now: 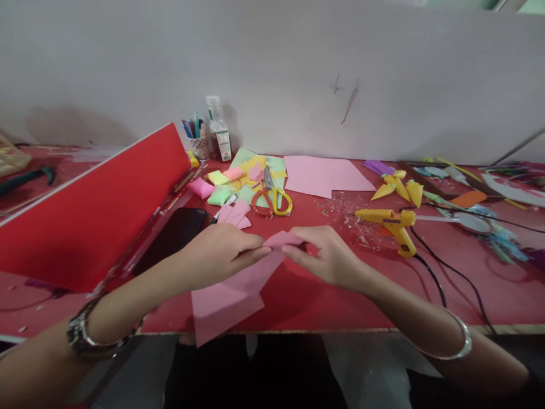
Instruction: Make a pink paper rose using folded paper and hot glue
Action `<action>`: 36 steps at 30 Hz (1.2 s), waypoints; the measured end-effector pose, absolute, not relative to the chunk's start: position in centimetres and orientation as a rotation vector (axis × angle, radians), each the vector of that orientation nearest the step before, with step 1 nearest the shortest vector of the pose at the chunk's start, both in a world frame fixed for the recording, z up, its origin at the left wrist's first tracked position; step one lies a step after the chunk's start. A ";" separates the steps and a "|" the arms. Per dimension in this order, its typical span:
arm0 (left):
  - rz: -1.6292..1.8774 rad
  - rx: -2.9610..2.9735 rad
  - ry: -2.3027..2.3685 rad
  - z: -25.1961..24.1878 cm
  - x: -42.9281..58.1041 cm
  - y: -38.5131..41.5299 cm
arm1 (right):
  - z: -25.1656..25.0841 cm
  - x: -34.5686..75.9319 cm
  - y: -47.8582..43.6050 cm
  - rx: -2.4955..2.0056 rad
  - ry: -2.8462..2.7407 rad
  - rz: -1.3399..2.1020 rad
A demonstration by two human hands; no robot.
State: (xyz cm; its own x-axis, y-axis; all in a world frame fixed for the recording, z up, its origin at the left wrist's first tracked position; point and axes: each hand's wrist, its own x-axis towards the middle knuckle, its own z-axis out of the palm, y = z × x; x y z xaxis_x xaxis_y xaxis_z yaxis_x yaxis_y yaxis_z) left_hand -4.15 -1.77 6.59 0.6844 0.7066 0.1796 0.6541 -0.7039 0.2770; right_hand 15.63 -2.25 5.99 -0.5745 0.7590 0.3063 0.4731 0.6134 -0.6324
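Between my hands is a small piece of pink paper (pixel 281 238), held up above the red table and bent along its middle. My left hand (pixel 225 253) pinches its left end between thumb and fingers. On the other side, my right hand (pixel 326 255) grips the right end the same way. Under and in front of my left hand lie larger pink paper sheets (pixel 225 312), one reaching over the table's front edge. Small pink paper pieces (pixel 234 215) are stacked just beyond my left hand. Scissors (pixel 272 199) with red and yellow handles rest farther back.
A yellow glue gun (pixel 389 224) with a trailing cord lies at right. Yellow paper cones (pixel 398 187) sit behind it. At left are a black phone (pixel 179 233) and a tilted red board (pixel 102 210). A pen cup (pixel 198 145) and a bottle (pixel 220 136) stand by the wall.
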 end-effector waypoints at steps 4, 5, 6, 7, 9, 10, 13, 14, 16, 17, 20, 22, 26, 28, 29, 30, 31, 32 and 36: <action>0.329 2.584 1.006 6.3 -4.3 -2.2 | 6.1 15.6 -1.9 -1.036 -2.046 0.755; 0.273 2.531 0.985 6.2 -4.5 -2.3 | 6.1 15.8 -1.8 -1.049 -2.001 0.745; 0.225 2.487 0.974 6.1 -4.7 -2.3 | 6.0 15.9 -1.7 -1.057 -1.981 0.711; 0.195 2.455 0.978 6.0 -4.9 -2.4 | 6.0 16.0 -1.6 -1.058 -1.991 0.663; 0.219 2.413 1.025 6.1 -5.1 -2.4 | 6.0 16.1 -1.6 -1.046 -2.092 0.566; 0.280 2.399 1.060 6.2 -5.1 -2.4 | 6.0 16.1 -1.6 -1.038 -2.164 0.528; 0.519 2.345 1.118 6.5 -4.7 -2.2 | 6.3 15.6 -1.9 -1.001 -2.385 0.480; 0.573 2.344 1.113 6.5 -4.4 -2.2 | 6.4 15.3 -2.0 -0.975 -2.436 0.468; 0.619 2.335 1.091 6.3 -3.6 -2.3 | 6.6 14.8 -2.0 -0.921 -2.456 0.430; 0.627 2.299 1.093 6.2 -3.2 -2.3 | 6.6 14.5 -2.0 -0.914 -2.417 0.399; 0.685 2.089 1.172 5.7 -2.2 -2.6 | 6.3 14.0 -1.7 -1.000 -2.201 0.297; 0.709 2.000 1.221 5.6 -1.9 -2.8 | 5.9 14.0 -1.4 -1.042 -2.116 0.240; 0.678 1.988 1.208 5.9 -2.0 -2.6 | 5.3 14.0 -1.1 -0.963 -2.204 0.141; 0.645 1.988 1.173 5.9 -2.2 -2.3 | 5.1 13.8 -1.0 -0.918 -2.253 0.075; 0.633 1.993 1.151 5.9 -2.2 -2.2 | 5.0 13.8 -1.0 -0.909 -2.259 0.043; 0.634 2.003 1.132 5.8 -2.2 -2.1 | 5.0 13.7 -1.0 -0.916 -2.253 0.017; 0.650 2.019 1.120 5.7 -2.2 -2.0 | 4.9 13.6 -0.9 -0.931 -2.244 0.003; 0.682 2.037 1.117 5.6 -2.1 -2.0 | 4.9 13.6 -0.8 -0.945 -2.239 0.005; 0.824 2.091 1.139 5.4 -1.9 -2.1 | 4.9 14.0 -0.6 -0.966 -2.215 0.058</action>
State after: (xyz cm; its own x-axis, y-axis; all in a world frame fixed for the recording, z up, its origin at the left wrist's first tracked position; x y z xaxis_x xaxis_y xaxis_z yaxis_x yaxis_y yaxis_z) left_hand -1.91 -2.13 5.40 0.4358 0.8705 0.2286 0.4897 -0.4424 0.7513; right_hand 14.05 -0.63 4.86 -0.4694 0.6562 0.5908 0.6243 0.7198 -0.3035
